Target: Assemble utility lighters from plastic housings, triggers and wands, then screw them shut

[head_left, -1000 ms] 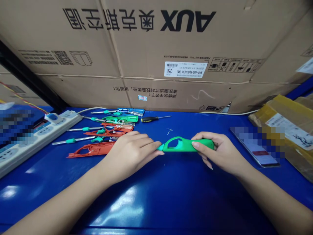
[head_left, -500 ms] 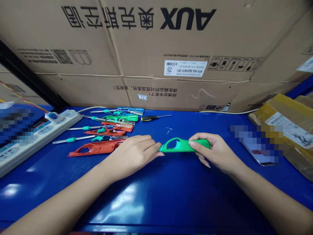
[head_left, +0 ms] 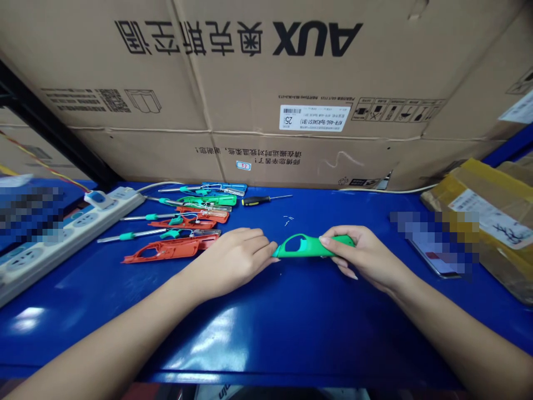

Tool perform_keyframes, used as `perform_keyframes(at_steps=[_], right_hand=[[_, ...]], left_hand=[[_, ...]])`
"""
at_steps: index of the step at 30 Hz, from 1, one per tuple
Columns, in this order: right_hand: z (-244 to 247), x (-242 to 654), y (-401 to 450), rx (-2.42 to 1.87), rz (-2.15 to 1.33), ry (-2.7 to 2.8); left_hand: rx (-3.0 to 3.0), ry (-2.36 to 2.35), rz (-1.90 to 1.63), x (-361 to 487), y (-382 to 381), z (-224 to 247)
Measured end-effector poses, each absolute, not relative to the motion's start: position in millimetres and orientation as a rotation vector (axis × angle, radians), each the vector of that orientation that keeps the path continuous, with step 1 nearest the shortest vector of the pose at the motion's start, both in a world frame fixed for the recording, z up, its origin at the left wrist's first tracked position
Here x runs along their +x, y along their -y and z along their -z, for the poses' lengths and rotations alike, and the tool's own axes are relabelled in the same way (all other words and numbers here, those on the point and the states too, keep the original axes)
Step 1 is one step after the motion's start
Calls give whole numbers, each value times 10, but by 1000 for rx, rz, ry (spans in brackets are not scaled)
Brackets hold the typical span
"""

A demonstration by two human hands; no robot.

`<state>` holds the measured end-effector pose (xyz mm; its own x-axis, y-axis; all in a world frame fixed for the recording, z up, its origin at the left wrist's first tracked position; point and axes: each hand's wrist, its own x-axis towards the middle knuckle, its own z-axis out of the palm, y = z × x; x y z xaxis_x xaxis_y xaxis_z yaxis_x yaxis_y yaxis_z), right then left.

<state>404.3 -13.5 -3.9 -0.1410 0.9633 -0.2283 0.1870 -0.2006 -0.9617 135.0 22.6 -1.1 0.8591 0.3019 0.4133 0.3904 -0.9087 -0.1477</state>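
Between my two hands lies a green gas lighter (head_left: 310,248) with a teal trigger inside its oval opening. My left hand (head_left: 237,258) is closed round its narrow front end; the metal tube is hidden under the fingers. My right hand (head_left: 353,250) pinches the wide handle end, thumb on top and fingers beneath. Left of my left hand rests an orange lighter shell half (head_left: 166,248), lying open. Behind it, several opened lighters with metal tubes and teal parts lie in a row, among them a green one (head_left: 204,200) and a blue one (head_left: 225,189).
A black and yellow screwdriver (head_left: 256,200) lies behind my hands, near small white slivers (head_left: 288,219). At left runs a white power strip (head_left: 83,225). On the right are a phone (head_left: 437,253) and a taped carton (head_left: 478,216). A large cardboard box (head_left: 250,83) walls the back.
The camera view has shifted slightly, showing more below the table's front edge. Both hands keep their grip on the green lighter, which has hardly moved.
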Motion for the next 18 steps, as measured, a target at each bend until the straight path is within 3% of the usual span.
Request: perform_keyframes(at_steps=[8,18], right_hand=[[71,4030,120,-1455,-1409,1361],[164,4126,15,-1366,-1521,1729]], left_hand=[[-2829,546,522,1368,-224,87],[-2986,923,159,1292,-274,-46]])
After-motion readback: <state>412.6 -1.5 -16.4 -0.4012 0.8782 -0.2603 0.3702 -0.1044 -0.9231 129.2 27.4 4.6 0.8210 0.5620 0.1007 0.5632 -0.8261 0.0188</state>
